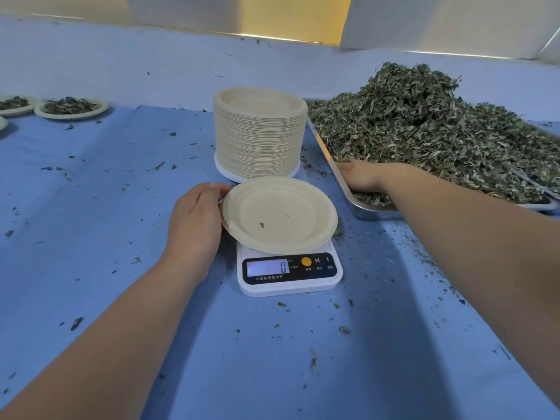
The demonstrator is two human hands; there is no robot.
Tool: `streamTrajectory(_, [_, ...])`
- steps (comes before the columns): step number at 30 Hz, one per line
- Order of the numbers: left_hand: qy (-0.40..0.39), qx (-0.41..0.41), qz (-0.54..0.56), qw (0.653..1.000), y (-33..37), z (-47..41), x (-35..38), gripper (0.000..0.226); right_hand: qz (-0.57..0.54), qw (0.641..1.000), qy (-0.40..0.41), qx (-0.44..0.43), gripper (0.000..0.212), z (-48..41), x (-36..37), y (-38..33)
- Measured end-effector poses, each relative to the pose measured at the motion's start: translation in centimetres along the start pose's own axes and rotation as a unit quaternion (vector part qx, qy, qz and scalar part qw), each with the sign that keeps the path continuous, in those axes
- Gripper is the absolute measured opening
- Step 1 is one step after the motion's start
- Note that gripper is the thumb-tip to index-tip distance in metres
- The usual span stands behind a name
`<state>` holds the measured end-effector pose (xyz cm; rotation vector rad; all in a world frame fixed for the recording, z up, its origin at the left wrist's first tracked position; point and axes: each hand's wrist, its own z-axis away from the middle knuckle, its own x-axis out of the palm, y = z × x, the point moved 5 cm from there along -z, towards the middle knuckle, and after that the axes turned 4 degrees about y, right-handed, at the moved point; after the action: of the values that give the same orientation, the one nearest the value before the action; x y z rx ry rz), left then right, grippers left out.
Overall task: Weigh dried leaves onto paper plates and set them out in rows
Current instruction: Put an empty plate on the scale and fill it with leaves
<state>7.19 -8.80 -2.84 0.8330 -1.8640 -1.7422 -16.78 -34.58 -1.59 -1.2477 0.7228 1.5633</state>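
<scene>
An empty beige paper plate [280,215] lies on the white kitchen scale [291,272], whose display reads 0. My left hand [195,218] holds the plate's left rim, thumb at its upper edge. My right hand [363,180] reaches into the metal tray [368,212] at the foot of the big heap of dried leaves [430,131]; its fingers are buried in the leaves, so their grip is hidden. A tall stack of paper plates [259,134] stands just behind the scale.
Two filled plates [71,108] [13,104] sit at the far left on the blue cloth [91,207], with the edge of a third below them. Leaf crumbs are scattered over the cloth. A pale wall runs along the back.
</scene>
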Motion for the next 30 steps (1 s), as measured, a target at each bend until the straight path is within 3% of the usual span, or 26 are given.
streamTrajectory(6, [-0.002, 0.000, -0.003, 1.000, 0.3, 0.2, 0.0, 0.039, 0.029, 0.998, -0.028, -0.042, 0.051, 3.0, -1.0, -0.7])
streamTrajectory(9, [-0.001, 0.003, 0.006, 1.000, 0.5, 0.4, 0.0, 0.038, 0.036, 0.998, -0.040, -0.021, 0.054, 4.3, -1.9, -0.4])
streamTrajectory(11, [-0.002, -0.002, 0.013, 1.000, 0.5, 0.4, -0.1, 0.038, 0.024, 0.999, 0.038, -0.019, 0.051, 5.0, -3.0, -0.1])
streamTrajectory(13, [0.000, -0.007, 0.016, 1.000, 0.3, 0.3, -0.2, 0.038, 0.027, 0.982, 0.184, -0.027, 0.046, 5.5, -3.8, 0.2])
streamTrajectory(15, [-0.001, -0.010, 0.017, 1.000, 0.2, 0.3, -0.2, 0.037, 0.049, 0.969, 0.242, 0.019, 0.065, 6.1, -3.0, 0.7])
streamTrajectory(18, [-0.004, -0.011, 0.019, 1.000, 0.1, 0.2, -0.1, 0.037, 0.038, 0.988, 0.134, 0.061, 0.096, 6.1, -0.4, 0.9])
streamTrajectory(21, [-0.008, -0.010, 0.018, 1.000, 0.1, 0.1, 0.0, 0.037, -0.115, 0.992, 0.037, 0.022, 0.096, 7.0, 0.5, -0.2])
streamTrajectory(23, [-0.010, -0.010, 0.016, 1.000, 0.1, 0.2, -0.1, 0.038, -0.085, 0.996, 0.000, -0.004, 0.103, 7.5, 1.0, -0.9])
streamTrajectory(24, [-0.013, -0.009, 0.016, 1.000, 0.2, 0.2, -0.1, 0.038, -0.058, 0.998, 0.003, -0.008, 0.102, 7.8, 1.1, -1.1])
streamTrajectory(27, [-0.018, -0.005, 0.011, 1.000, 0.5, 0.6, -0.1, 0.037, -0.006, 0.997, 0.073, -0.013, 0.068, 8.6, 1.3, -1.5])
streamTrajectory(30, [-0.024, -0.002, 0.007, 1.000, 0.8, 0.8, 0.0, 0.036, 0.029, 0.991, 0.131, -0.019, 0.073, 9.7, 1.8, -1.5])
